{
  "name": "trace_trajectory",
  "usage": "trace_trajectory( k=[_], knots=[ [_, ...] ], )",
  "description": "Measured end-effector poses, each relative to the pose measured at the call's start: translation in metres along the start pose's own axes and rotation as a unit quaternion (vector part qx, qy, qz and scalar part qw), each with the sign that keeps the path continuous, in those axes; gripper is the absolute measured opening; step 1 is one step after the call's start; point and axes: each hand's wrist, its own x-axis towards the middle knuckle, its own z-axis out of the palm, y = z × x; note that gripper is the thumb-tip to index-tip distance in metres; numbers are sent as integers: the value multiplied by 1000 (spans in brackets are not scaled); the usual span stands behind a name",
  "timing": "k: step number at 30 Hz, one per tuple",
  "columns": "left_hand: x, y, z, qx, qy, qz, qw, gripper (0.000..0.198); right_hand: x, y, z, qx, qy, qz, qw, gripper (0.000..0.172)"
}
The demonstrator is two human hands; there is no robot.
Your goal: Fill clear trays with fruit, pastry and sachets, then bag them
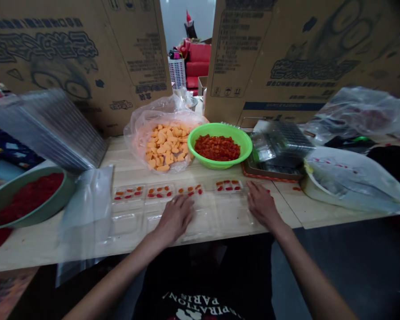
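A row of clear plastic clamshell boxes lies open on the table, each with red and orange candies in its far half. My left hand (176, 218), smeared by motion, hangs over the near edge of the third box (190, 190); whether its fingers hold anything is unclear. My right hand (262, 206) rests at the right side of the rightmost box (229, 186), its fingers stretched forward and apart. A small red piece shows just beyond that hand. The two leftmost boxes, one box (128, 193) and another box (159, 191), stand apart from both hands.
Behind the row are a bag of orange pieces (166, 146) and a green bowl (245, 153) of red pieces. At left stand a grey-green bowl (65, 189) and stacked clear plastic (60, 124). Dark clear boxes (283, 142) and a white tub (315, 189) are at right. Large cartons (120, 53) rise behind.
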Motion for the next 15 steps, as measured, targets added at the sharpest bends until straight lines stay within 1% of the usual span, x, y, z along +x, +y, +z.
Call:
trace_trajectory(
  k=[2,3,5,7,9,11,13,14,15],
  knots=[
    [-36,3,10,56,-22,9,998,51,-13,-23,11,-22,-7,-27,999,55],
    [-48,4,16,76,-30,12,997,59,-17,-35,15,-36,-16,-37,999,56],
    [-59,5,28,99,-39,16,994,68,-20,-52,20,-60,-44,-43,996,58],
    [-56,4,37,115,-34,13,993,69,-18,-59,19,-67,-82,-33,994,60],
    [-47,3,43,126,-22,16,992,68,-14,-60,15,-59,-117,-20,991,62],
    [-41,1,44,130,-3,29,991,67,-9,-55,5,-37,-132,-10,991,62],
    [-42,-3,43,127,29,49,990,72,-3,-45,-12,-1,-109,-9,994,61],
    [-46,-8,41,125,49,55,989,75,2,-35,-23,16,-84,-4,996,60],
    [-50,-14,40,124,68,57,988,79,8,-22,-37,29,-56,17,998,59]
  ],
)
